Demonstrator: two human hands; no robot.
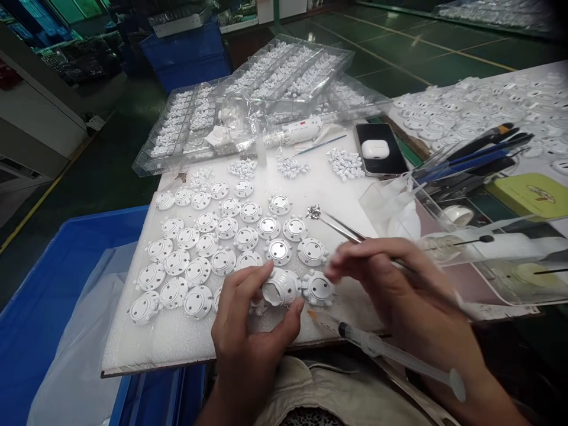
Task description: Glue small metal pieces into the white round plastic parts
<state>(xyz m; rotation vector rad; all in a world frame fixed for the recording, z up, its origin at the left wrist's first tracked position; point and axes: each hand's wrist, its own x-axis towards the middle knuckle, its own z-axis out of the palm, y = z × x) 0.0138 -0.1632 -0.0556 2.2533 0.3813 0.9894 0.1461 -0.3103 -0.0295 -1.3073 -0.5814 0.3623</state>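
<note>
My left hand (255,331) pinches a small white round piece (282,287) between thumb and fingers, tilted up on its side above the foam board (133,349). My right hand (394,284), slightly blurred, holds metal tweezers (344,228) whose tips point toward a small pile of shiny metal bits (313,212). Below that hand runs a syringe (377,344) with an orange tip; whether the fingers hold it too I cannot tell. Beside the held piece sits another white round piece (318,288). Rows of similar white discs (197,269) with dark dots cover the board's left half.
Clear plastic trays (284,77) of small white parts stand behind the board. Loose piles of white bits (345,164) lie at its far side, near a phone (382,151) with a white case on it. An acrylic tool box (470,248) is at right, a blue bin (84,248) at left.
</note>
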